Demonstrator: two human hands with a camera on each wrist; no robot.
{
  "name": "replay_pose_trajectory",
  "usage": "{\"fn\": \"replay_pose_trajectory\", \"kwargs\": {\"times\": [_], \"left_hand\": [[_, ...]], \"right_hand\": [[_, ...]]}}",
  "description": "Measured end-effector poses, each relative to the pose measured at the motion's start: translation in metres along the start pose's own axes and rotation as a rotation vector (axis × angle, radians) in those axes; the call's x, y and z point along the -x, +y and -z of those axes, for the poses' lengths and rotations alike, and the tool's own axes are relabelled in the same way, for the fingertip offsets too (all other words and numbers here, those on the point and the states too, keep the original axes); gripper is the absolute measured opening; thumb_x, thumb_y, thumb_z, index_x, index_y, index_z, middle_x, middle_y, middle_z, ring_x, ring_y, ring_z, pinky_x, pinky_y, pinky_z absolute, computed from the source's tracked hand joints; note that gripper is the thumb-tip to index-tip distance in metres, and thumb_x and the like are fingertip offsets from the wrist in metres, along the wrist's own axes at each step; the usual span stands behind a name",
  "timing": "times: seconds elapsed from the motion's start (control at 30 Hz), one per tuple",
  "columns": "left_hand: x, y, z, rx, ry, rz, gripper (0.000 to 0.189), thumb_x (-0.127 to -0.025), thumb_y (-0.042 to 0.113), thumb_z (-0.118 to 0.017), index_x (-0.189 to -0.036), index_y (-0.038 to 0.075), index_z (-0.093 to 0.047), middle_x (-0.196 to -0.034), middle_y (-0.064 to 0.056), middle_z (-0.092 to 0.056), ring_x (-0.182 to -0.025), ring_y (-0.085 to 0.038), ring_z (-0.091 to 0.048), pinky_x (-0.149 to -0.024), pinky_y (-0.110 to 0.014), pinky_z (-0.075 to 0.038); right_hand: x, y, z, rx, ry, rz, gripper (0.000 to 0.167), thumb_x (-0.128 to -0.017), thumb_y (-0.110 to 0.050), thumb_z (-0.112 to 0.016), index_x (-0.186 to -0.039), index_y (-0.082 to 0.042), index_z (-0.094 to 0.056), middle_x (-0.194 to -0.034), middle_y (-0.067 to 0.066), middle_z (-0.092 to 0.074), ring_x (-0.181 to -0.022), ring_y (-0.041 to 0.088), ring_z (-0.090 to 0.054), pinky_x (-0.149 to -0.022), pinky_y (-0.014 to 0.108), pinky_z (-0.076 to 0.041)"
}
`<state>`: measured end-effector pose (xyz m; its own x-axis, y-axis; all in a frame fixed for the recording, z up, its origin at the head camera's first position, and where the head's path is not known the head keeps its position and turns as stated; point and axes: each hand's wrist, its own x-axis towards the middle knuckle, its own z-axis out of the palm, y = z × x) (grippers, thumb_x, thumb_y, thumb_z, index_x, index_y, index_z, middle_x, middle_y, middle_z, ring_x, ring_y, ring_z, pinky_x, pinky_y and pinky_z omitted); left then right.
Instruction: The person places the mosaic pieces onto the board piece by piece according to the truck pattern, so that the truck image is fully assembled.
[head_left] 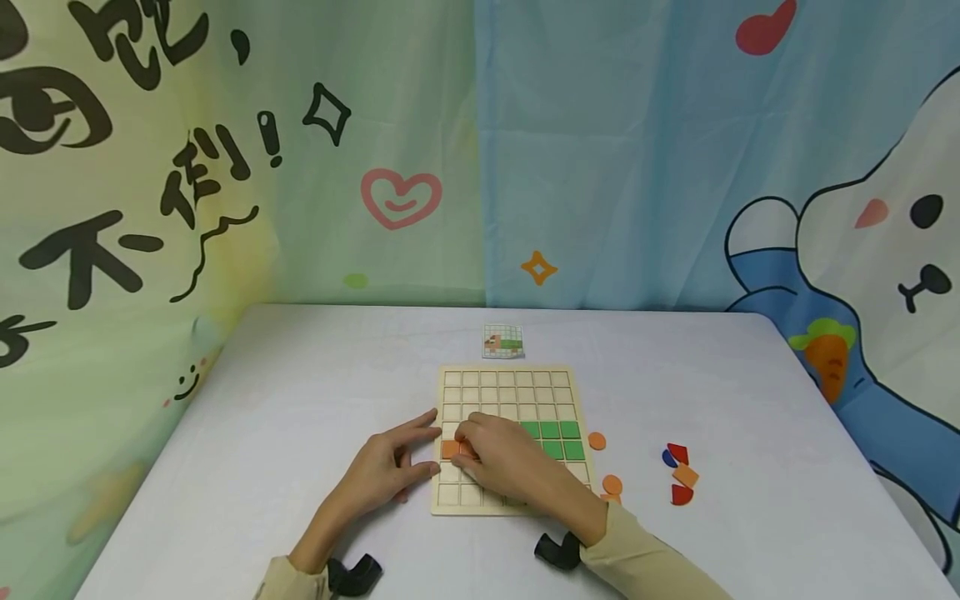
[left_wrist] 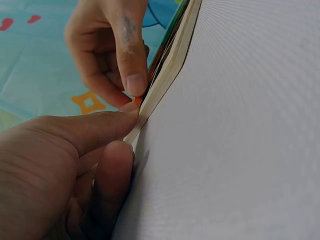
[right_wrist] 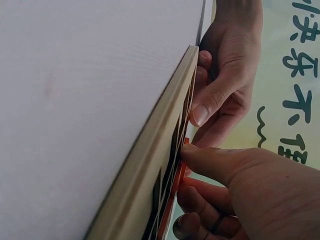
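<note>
A pale wooden grid board (head_left: pixel 510 395) lies flat on the white table. Green square tiles (head_left: pixel 551 430) fill cells on its right side, and an orange square tile (head_left: pixel 450 450) sits near the left edge. My left hand (head_left: pixel 386 467) rests against the board's left edge, fingers spread along it, thumb nearer me. Over the middle-left cells, my right hand (head_left: pixel 506 454) has its fingers bent and pinches an orange piece (right_wrist: pixel 184 172) at the board surface. The right hand hides part of that piece and the cells beneath.
A small printed pattern card (head_left: pixel 502 342) lies beyond the board. Orange round pieces (head_left: pixel 597 441) are beside its right edge. Farther right are a red piece (head_left: pixel 678 453), a blue piece (head_left: pixel 668 459), an orange square (head_left: pixel 686 476) and a red rounded piece (head_left: pixel 682 495). Printed curtains (head_left: pixel 600 167) hang behind.
</note>
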<state>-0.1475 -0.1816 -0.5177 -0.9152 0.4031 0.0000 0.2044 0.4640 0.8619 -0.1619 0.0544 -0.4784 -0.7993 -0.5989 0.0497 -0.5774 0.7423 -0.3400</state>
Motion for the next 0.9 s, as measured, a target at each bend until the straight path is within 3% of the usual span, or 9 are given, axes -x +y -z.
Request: {"fn": "replay_pose_trajectory", "kwargs": {"times": [0.3, 0.57, 0.9], "left_hand": [[-0.0003, 0.0003, 0.0001, 0.002, 0.003, 0.000, 0.056, -0.092, 0.024, -0.084, -0.143, 0.010, -0.067, -0.165, -0.003, -0.051, -0.041, -0.010, -0.055, -0.048, -0.022, -0.045], [0.0004, 0.0002, 0.0002, -0.003, 0.002, -0.004, 0.056, -0.092, 0.024, -0.084, -0.143, 0.009, -0.066, -0.164, -0.004, -0.051, -0.041, -0.010, -0.055, -0.048, -0.022, -0.045], [-0.0001, -0.0007, 0.0000, -0.012, 0.004, -0.013, 0.056, -0.092, 0.025, -0.084, -0.143, 0.008, -0.067, -0.165, -0.005, -0.051, -0.041, -0.009, -0.054, -0.049, -0.021, -0.044]], "right_hand": [[-0.0007, -0.0024, 0.0019, 0.005, -0.011, -0.003, 0.031, -0.101, -0.034, -0.074, -0.116, -0.007, -0.076, -0.100, 0.001, -0.071, -0.074, 0.006, -0.050, -0.065, 0.020, -0.043], [-0.0010, -0.0020, 0.0005, 0.003, -0.019, 0.008, 0.029, -0.100, -0.032, -0.075, -0.114, -0.007, -0.075, -0.091, -0.003, -0.064, -0.071, 0.005, -0.047, -0.062, 0.020, -0.040], [0.0088, 0.0010, 0.0092, -0.029, -0.004, -0.023, 0.031, -0.101, -0.032, -0.073, -0.118, -0.006, -0.075, -0.093, -0.003, -0.064, -0.073, 0.007, -0.048, -0.065, 0.022, -0.042]]}}
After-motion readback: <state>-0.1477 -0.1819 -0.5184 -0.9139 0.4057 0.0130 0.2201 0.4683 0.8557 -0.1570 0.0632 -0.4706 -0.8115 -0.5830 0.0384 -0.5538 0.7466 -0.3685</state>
